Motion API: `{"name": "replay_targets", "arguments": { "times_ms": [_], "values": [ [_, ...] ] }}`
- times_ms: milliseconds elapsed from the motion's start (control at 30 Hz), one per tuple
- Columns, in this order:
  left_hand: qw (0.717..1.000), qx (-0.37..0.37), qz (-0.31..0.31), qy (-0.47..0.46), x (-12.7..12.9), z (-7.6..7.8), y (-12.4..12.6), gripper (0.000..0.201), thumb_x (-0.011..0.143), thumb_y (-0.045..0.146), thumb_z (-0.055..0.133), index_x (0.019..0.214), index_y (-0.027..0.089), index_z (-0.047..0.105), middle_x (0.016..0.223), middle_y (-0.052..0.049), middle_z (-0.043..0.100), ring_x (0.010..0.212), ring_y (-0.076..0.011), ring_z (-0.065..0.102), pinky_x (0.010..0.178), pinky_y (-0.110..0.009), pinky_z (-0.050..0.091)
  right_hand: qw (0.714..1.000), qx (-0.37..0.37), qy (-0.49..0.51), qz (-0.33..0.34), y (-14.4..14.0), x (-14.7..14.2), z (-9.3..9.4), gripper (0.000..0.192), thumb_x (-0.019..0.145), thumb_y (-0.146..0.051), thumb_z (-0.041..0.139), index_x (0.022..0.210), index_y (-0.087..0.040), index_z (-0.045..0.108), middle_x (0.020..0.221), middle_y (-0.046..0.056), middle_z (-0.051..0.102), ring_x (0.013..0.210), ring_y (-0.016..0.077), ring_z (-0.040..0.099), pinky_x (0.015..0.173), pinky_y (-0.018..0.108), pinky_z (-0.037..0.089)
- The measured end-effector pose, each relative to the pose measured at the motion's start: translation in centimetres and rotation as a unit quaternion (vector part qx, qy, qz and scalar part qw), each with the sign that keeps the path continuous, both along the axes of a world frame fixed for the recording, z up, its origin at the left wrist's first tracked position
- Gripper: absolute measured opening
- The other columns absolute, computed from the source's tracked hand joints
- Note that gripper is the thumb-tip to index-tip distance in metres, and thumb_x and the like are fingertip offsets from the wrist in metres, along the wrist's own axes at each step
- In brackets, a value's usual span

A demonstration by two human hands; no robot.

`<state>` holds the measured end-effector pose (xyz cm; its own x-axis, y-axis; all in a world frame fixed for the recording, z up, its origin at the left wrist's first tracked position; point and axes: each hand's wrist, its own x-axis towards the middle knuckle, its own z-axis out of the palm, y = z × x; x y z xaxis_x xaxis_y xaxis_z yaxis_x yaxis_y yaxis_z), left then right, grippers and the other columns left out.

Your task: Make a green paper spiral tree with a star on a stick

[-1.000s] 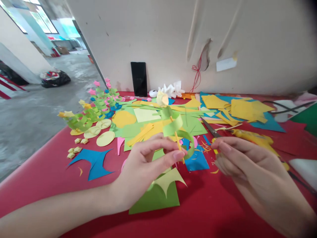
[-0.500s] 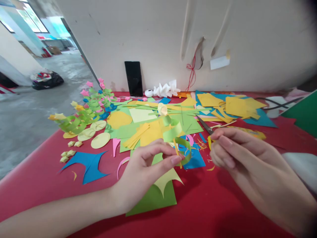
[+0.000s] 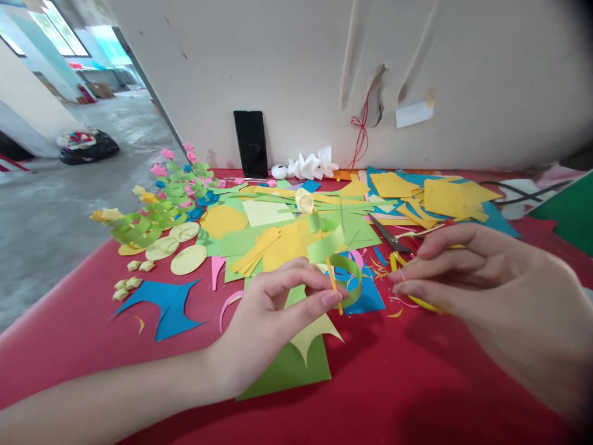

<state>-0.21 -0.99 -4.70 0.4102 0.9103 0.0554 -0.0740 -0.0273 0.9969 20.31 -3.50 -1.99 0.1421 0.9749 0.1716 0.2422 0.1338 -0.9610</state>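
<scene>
A paper flower has a yellow stem [image 3: 332, 278], a pale yellow rolled bloom [image 3: 304, 201] on top and a curled light green strip [image 3: 327, 240] wound around the stem. My left hand [image 3: 282, 315] pinches the stem's lower end between thumb and fingers, holding the flower upright above the table. To its right, my right hand [image 3: 467, 278] hovers with fingers loosely stretched and the index apart; I see nothing held. Just behind its fingers lie scissors [image 3: 393, 240] with yellow handles, partly hidden by that hand.
Paper sheets and cut strips, including a yellow piece [image 3: 445, 198], cover the red table [image 3: 370, 389]. Finished paper flowers [image 3: 185, 185] lie at left beside pale paper circles [image 3: 189, 260]. A black phone [image 3: 251, 145] leans on the back panel near a white earbud case [image 3: 279, 172].
My right hand has shifted right and its fingers have loosened, uncovering more of the scissors and their yellow handles. The left hand keeps its hold on the paper flower, almost unmoved.
</scene>
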Motion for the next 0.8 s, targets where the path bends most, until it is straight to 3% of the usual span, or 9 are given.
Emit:
{"name": "replay_targets", "arguments": {
  "times_ms": [233,433,567,667,800],
  "values": [
    [1.000,-0.004,-0.002,-0.017,0.2,0.0,0.1,0.006,0.077,0.024,0.065,0.072,0.024,0.068,0.073,0.005,0.060,0.072,-0.0056,0.055,0.066,-0.015,0.041,0.999,-0.001,-0.034,-0.004,0.8,0.5,0.1,0.032,0.057,-0.030,0.079,0.078,-0.026,0.056,0.065,-0.005,0.067,0.056,0.0129,0.064,0.046,0.014,0.052],
    [1.000,-0.002,-0.001,-0.024,0.1,-0.2,0.0,0.004,0.076,0.024,0.066,0.072,0.024,0.069,0.073,0.004,0.060,0.072,-0.0063,0.055,0.067,-0.016,0.042,0.989,0.041,-0.132,0.043,0.7,0.9,0.1,0.016,0.070,-0.033,0.071,0.085,-0.035,0.066,0.072,-0.007,0.066,0.061,0.0073,0.062,0.054,0.010,0.051],
    [0.999,-0.018,-0.002,-0.028,0.0,-0.1,-0.1,0.004,0.077,0.025,0.066,0.074,0.024,0.069,0.076,0.004,0.062,0.074,-0.0066,0.056,0.069,-0.016,0.043,0.943,0.143,-0.293,0.060,-0.3,0.2,0.1,0.012,0.080,-0.026,0.060,0.086,-0.034,0.066,0.084,-0.007,0.064,0.072,0.0070,0.061,0.066,0.012,0.050],
    [0.999,-0.023,-0.005,-0.035,0.2,0.0,-0.1,0.006,0.076,0.025,0.066,0.071,0.024,0.069,0.074,0.005,0.061,0.074,-0.0057,0.056,0.069,-0.014,0.043,0.902,0.156,-0.392,0.092,-0.8,0.2,-0.2,0.026,0.090,-0.024,0.041,0.084,-0.027,0.066,0.086,-0.001,0.062,0.076,0.0106,0.060,0.065,0.018,0.049],
    [0.998,-0.031,0.002,-0.048,0.4,0.2,0.0,0.007,0.076,0.024,0.066,0.071,0.025,0.069,0.073,0.006,0.061,0.073,-0.0045,0.055,0.069,-0.012,0.043,0.899,0.173,-0.394,0.080,-0.9,0.4,-0.5,0.031,0.090,-0.037,0.042,0.081,-0.027,0.069,0.082,0.001,0.062,0.072,0.0132,0.059,0.063,0.023,0.049]
  ]
}}
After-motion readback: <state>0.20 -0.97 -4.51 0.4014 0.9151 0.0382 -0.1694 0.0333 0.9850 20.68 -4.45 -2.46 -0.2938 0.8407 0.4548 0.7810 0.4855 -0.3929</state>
